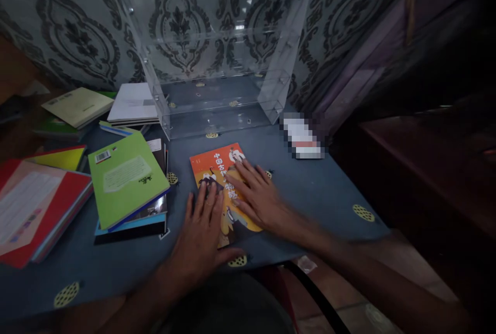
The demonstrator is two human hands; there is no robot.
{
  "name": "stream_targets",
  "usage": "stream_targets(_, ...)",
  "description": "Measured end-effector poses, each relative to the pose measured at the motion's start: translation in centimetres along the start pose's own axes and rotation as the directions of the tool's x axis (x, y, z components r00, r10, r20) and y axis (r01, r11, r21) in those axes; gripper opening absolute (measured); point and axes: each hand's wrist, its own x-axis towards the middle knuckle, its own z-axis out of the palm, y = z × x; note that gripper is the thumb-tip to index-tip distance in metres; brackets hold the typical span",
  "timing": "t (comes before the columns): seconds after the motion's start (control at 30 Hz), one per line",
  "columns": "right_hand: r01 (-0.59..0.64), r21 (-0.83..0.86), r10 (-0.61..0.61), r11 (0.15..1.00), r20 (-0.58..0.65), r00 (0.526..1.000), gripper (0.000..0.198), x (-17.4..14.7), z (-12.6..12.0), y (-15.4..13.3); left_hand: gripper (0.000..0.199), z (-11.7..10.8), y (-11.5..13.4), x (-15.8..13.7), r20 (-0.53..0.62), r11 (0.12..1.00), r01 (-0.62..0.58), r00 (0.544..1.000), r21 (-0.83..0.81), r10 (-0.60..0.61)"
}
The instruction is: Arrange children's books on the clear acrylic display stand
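Note:
An orange book (pixel 228 169) with white Chinese characters and drawn figures on its cover lies closed on the blue tablecloth (pixel 310 194). My left hand (pixel 203 225) rests flat over its left edge, fingers stretched out and slightly apart. Across the right side of the cover lies my right hand (pixel 261 197), its fingers spread. Neither hand grips anything. Parts of the cover are hidden under both hands.
Left of my hands is a book stack topped by a green book (pixel 127 176), with red books (pixel 46 210) beyond. Behind stand a clear acrylic shelf (pixel 217 117), white books (pixel 134 104) and a cream book (pixel 77 107). A pixelated white object (pixel 304 138) lies right.

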Motion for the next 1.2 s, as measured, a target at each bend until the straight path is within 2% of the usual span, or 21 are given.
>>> stream_targets(0.1, -0.08, 0.012, 0.08, 0.997, -0.032, 0.996, 0.052, -2.8, 0.5, -0.4, 0.102, -0.2, -0.6, 0.0, -0.027, 0.997, 0.047, 0.998, -0.067, -0.049)
stream_targets(0.2, -0.109, 0.04, 0.11, 0.993, -0.014, 0.994, 0.054, -4.4, 0.6, -0.7, 0.075, -0.9, -0.8, 0.5, -0.051, 0.97, 0.169, 0.982, -0.177, -0.181)
stream_targets(0.27, -0.11, 0.072, 0.11, 0.991, 0.001, 0.994, 0.055, -4.8, 0.5, -0.8, 0.063, -1.6, -0.6, 1.1, -0.042, 0.924, 0.224, 0.968, -0.308, -0.249)
stream_targets(0.33, -0.116, 0.104, 0.118, 0.988, -0.007, 0.993, 0.057, -4.9, 0.3, -0.9, 0.061, -2.3, -0.2, 1.9, -0.037, 0.836, 0.252, 0.951, -0.487, -0.308)
stream_targets(0.4, -0.129, 0.125, 0.133, 0.984, -0.025, 0.991, 0.06, -4.9, 0.2, -0.9, 0.062, -2.8, 0.2, 2.6, -0.037, 0.661, 0.267, 0.913, -0.702, -0.407)
stream_targets(0.47, -0.135, 0.136, 0.14, 0.981, -0.028, 0.99, 0.063, -5.0, 0.1, -0.9, 0.061, -3.1, 0.4, 3.3, -0.003, 0.405, 0.251, 0.847, -0.879, -0.531)
stream_targets(0.53, -0.134, 0.14, 0.139, 0.981, -0.022, 0.99, 0.065, -5.0, 0.0, -0.9, 0.058, -3.3, 0.3, 4.0, 0.058, 0.171, 0.209, 0.778, -0.963, -0.626)
stream_targets(0.6, -0.134, 0.139, 0.137, 0.981, -0.015, 0.99, 0.066, -5.0, 0.0, -0.9, 0.053, -3.4, -0.1, 4.8, 0.111, 0.02, 0.176, 0.702, -0.984, -0.703)
stream_targets(0.7, -0.154, 0.145, 0.155, 0.977, 0.009, 0.988, 0.065, -4.9, 0.0, -0.9, 0.043, -3.8, -0.6, 6.0, 0.204, -0.14, 0.155, 0.565, -0.978, -0.799)
stream_targets(0.73, -0.161, 0.156, 0.16, 0.975, 0.016, 0.987, 0.064, -4.9, 0.0, -0.8, 0.039, -3.9, -0.7, 6.4, 0.251, -0.199, 0.154, 0.545, -0.968, -0.8)
stream_targets(0.77, -0.164, 0.172, 0.162, 0.971, 0.02, 0.986, 0.064, -4.9, 0.0, -0.7, 0.034, -4.0, -0.7, 6.8, 0.305, -0.262, 0.158, 0.55, -0.952, -0.777)
stream_targets(0.83, -0.161, 0.22, 0.16, 0.962, 0.021, 0.987, 0.064, -4.8, -0.1, -0.5, 0.022, -4.2, -0.6, 7.4, 0.405, -0.379, 0.178, 0.603, -0.908, -0.687)
stream_targets(0.9, -0.157, 0.286, 0.158, 0.945, 0.019, 0.987, 0.065, -4.7, -0.1, -0.1, 0.012, -4.1, -0.5, 7.8, 0.456, -0.449, 0.19, 0.645, -0.873, -0.614)
stream_targets(0.93, -0.161, 0.324, 0.165, 0.932, 0.014, 0.986, 0.067, -4.6, -0.1, 0.2, 0.01, -4.1, -0.5, 7.9, 0.466, -0.466, 0.188, 0.645, -0.865, -0.605)
stream_targets(1.07, -0.204, 0.501, 0.253, 0.841, -0.029, 0.967, 0.074, -3.1, 0.3, 1.1, 0.002, -3.8, -0.9, 8.1, 0.479, -0.5, 0.164, 0.636, -0.85, -0.605)
stream_targets(1.13, -0.219, 0.591, 0.317, 0.777, -0.067, 0.946, 0.078, -1.7, 0.5, 1.6, 0.007, -3.9, -1.2, 8.5, 0.419, -0.479, 0.111, 0.678, -0.871, -0.604)
stream_targets(1.2, -0.168, 0.711, 0.351, 0.682, -0.116, 0.929, 0.08, 0.2, 0.2, 2.2, 0.018, -4.4, -1.5, 9.1, 0.32, -0.433, 0.036, 0.731, -0.9, -0.603)
